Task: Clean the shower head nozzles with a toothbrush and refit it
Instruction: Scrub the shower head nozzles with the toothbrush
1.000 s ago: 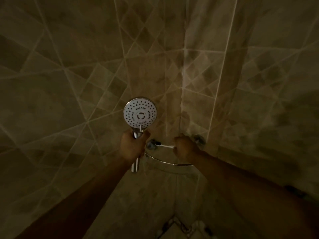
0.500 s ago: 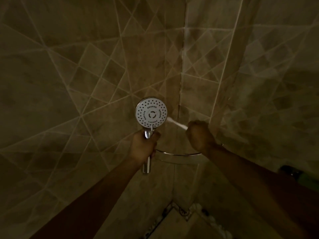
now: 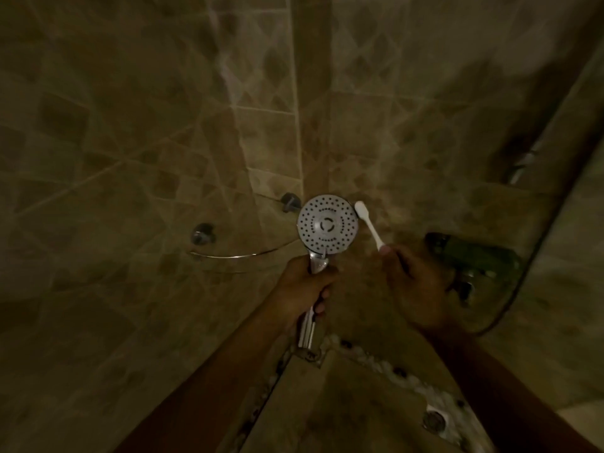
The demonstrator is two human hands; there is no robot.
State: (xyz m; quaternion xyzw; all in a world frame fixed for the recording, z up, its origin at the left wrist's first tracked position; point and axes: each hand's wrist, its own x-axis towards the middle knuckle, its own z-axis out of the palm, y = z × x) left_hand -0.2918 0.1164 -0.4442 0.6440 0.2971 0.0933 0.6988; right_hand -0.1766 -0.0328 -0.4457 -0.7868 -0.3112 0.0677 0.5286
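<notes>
A round chrome shower head (image 3: 327, 224) with a white nozzle face points toward me, held upright in a dim tiled shower corner. My left hand (image 3: 305, 286) is closed around its chrome handle, which sticks out below the fist. My right hand (image 3: 413, 282) grips the lower end of a white toothbrush (image 3: 368, 224). The brush stands tilted, its head just beside the right rim of the shower head; I cannot tell whether it touches the nozzles.
A glass corner shelf (image 3: 235, 255) on two round wall mounts (image 3: 202, 233) sits left of the shower head. A dark green fitting (image 3: 474, 256) is on the right wall. A floor drain (image 3: 433, 420) and pebble strip lie below.
The view has swung down and to the right, so the shelf now sits to the left. The toothbrush has risen from pointing sideways to standing tilted beside the shower head's right rim.
</notes>
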